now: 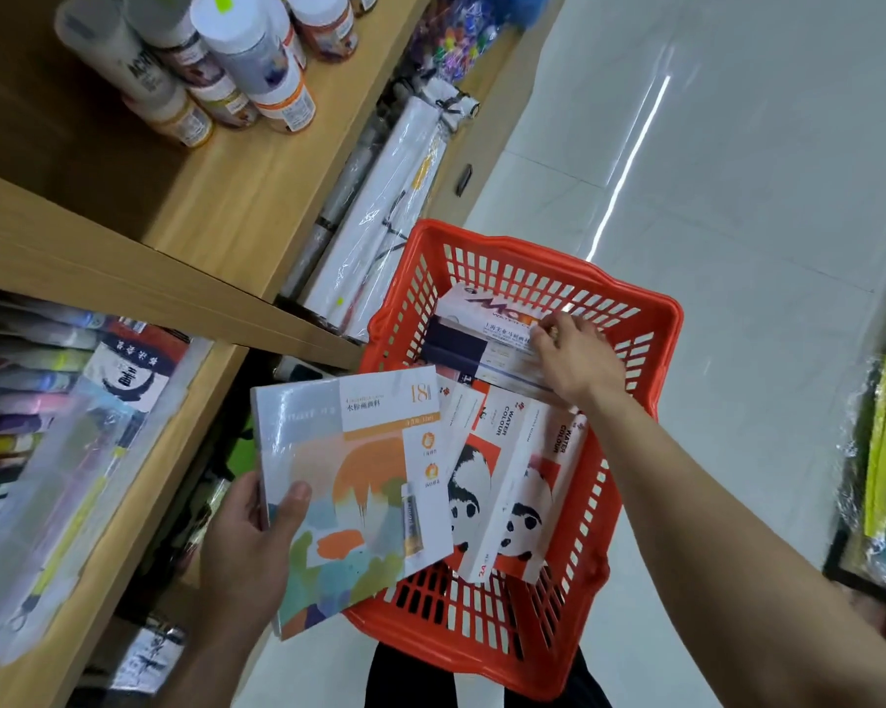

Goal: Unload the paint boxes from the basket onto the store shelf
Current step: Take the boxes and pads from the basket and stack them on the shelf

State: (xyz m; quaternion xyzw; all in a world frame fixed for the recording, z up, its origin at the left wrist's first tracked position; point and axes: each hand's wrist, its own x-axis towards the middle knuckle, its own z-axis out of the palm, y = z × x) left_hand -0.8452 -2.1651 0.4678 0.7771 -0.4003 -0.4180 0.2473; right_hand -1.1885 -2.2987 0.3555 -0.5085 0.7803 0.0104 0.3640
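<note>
A red plastic basket point(640, 319) sits low in the middle of the view. My left hand point(249, 544) grips a large flat paint box point(354, 498) with a pastel and orange cover, held over the basket's left rim. Inside the basket lie two white panda boxes marked WATER COLOUR point(522, 482), a dark blue box point(456, 350) and a long white watercolour box point(492, 314). My right hand point(574, 355) reaches into the basket, its fingers resting on the long white box and the stack under it. Whether it grips the box is unclear.
Wooden store shelves point(257, 196) stand on the left. White-capped paint jars point(247, 58) fill the upper shelf, clear packs of paint tubes point(47, 452) a nearer one. Wrapped rolls and flat packs point(379, 196) lie low beside the basket. Glossy white floor point(737, 171) stretches right.
</note>
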